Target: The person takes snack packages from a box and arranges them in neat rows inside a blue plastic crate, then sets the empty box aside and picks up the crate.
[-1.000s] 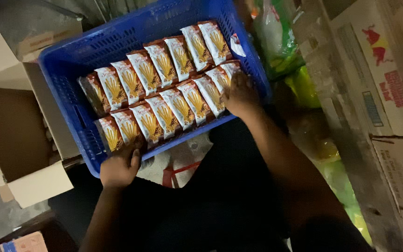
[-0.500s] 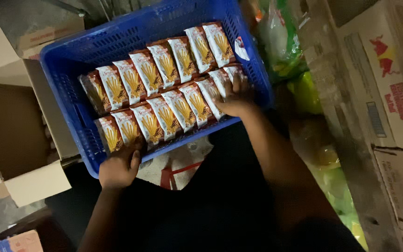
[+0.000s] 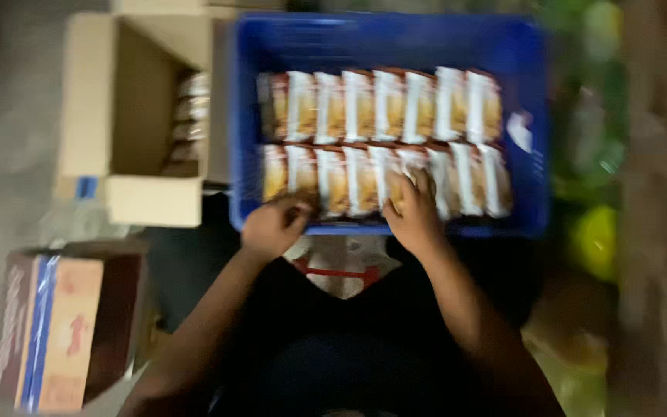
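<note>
item: blue plastic crate, rectangular, lattice walls, rigid; sits in front of the person, across the knees as far as the blur allows.
contents: snack packets in two rows, standing on edge, side by side; glossy film wrap, white with orange and brown. judged light, soft-walled, slippery, contents probably crushable; best taken by the flat faces or the sealed end, several at once with a flat palm.
left hand: curled at the near rim of the crate, fingers against the front row; whether it pinches a packet, cannot tell.
right hand: fingers spread, lying flat on the front-row packets.
nearby: open cardboard box, matte, stiff, left of the crate, more packets inside.
</note>
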